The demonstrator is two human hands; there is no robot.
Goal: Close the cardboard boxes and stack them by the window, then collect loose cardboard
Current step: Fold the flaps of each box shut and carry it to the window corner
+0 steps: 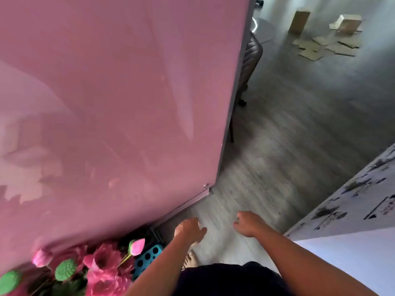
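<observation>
1. Hands are out in front, low, over grey wood floor (267, 167). Pic is a bit blurry.
2. L hand (190, 230) holds nothing. Fingers are spread and loose, pointing fwd.
3. R hand (248, 224) holds nothing too. Fingers hang a bit curled, relaxed.
4. Both hands are near each other but apart, not touching anything.
5. Cardboard boxes are far off, top right of the room. One tall box (299, 21) stands up. Another box (347, 23) sits to the right of it, flaps look open.
6. Loose cardboard pieces (320, 48) lie flat on the floor just in front of those boxes, scattered about.
7. Big pink panel (106, 103) fills the left side, w/ a grey edge.
8. Dark chair (251, 60) peeks out behind the panel's edge.
9. Pink flowers (102, 265) w/ green round buds are at bottom left, next to a blue thing w/ holes (147, 258).
10. White surface w/ black marks (352, 210) is on the right.
11. Bare foot (190, 260) shows on the floor under the L arm.
</observation>
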